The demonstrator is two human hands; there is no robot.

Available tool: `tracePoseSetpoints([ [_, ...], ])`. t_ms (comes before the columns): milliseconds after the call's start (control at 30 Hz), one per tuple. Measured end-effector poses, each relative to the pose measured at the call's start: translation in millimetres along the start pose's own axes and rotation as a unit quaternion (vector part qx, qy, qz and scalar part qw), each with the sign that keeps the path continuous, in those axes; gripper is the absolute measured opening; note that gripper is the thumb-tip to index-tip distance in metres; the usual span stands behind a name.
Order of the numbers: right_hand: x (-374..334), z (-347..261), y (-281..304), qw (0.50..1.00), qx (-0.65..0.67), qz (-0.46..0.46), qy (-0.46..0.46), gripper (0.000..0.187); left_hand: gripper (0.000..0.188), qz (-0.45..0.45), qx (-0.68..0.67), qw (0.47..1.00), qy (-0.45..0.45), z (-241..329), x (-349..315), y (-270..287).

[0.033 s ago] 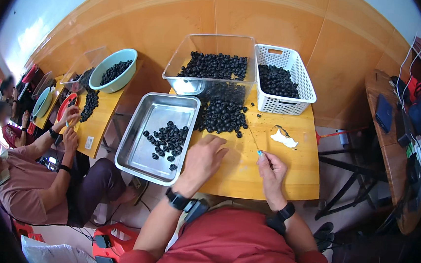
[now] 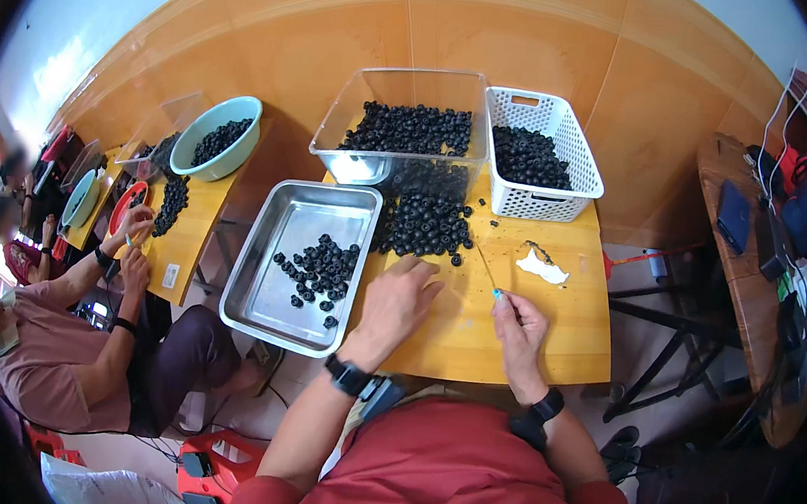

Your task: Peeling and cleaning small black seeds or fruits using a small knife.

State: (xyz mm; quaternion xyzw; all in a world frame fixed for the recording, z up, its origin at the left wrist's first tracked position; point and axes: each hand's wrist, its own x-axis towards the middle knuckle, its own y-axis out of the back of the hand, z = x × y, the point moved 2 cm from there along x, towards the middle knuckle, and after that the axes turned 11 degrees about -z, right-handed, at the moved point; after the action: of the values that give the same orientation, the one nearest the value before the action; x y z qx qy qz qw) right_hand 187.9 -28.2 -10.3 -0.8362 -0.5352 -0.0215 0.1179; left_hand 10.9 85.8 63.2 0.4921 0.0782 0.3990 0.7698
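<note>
My left hand (image 2: pixel 397 299) is palm down on the yellow table (image 2: pixel 548 339), thumb and fingers apart. Its fingertips are close to the front of a heap of small, round, black pieces (image 2: pixel 425 223), several of which show a hole. No piece shows in that hand. In my right hand (image 2: pixel 520 332), thumb and fingers pinch a thin pick (image 2: pixel 495 291) with a turquoise part at the grip. Its slender shaft points away and to the left. Left of my left hand, a steel tray (image 2: pixel 247 282) holds loose black pieces (image 2: pixel 322 269).
Behind the heap stand a clear plastic bin (image 2: pixel 338 119) and a white perforated basket (image 2: pixel 544 206), both holding black pieces. A torn white scrap (image 2: pixel 543 267) lies right of the pick. At the left, a co-worker (image 2: pixel 64 348) sits by a light-green basin (image 2: pixel 179 154). A brown side table (image 2: pixel 734 269) stands right.
The view has shifted very slightly. Both hands and the pick hold nearly the same places.
</note>
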Motion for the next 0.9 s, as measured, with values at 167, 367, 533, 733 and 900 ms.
tracePoseSetpoints([
  [167,-0.5,2.4,1.7,1.0,0.01,0.005,0.003,0.024,0.015,-0.049,0.083,0.995,-0.013,1.7,38.0,-38.7],
  [367,-2.5,-4.6,4.2,0.999,0.04,0.003,-0.021,0.025,0.013,-0.069,0.13,0.989,0.004,-1.0,50.6,-62.6],
  [533,-1.7,-3.9,4.1,0.999,0.038,0.004,-0.018,0.025,0.014,-0.066,0.089,0.994,0.011,0.3,49.4,-61.8],
  [733,-2.5,-0.4,6.1,0.999,0.037,0.0,-0.026,0.026,0.016,-0.123,0.089,0.988,-0.003,-4.0,38.9,-53.5],
  [900,-2.1,-2.9,4.9,0.999,0.042,0.002,-0.018,0.027,0.02,-0.135,0.033,0.99,0.007,-4.1,28.5,-45.7],
])
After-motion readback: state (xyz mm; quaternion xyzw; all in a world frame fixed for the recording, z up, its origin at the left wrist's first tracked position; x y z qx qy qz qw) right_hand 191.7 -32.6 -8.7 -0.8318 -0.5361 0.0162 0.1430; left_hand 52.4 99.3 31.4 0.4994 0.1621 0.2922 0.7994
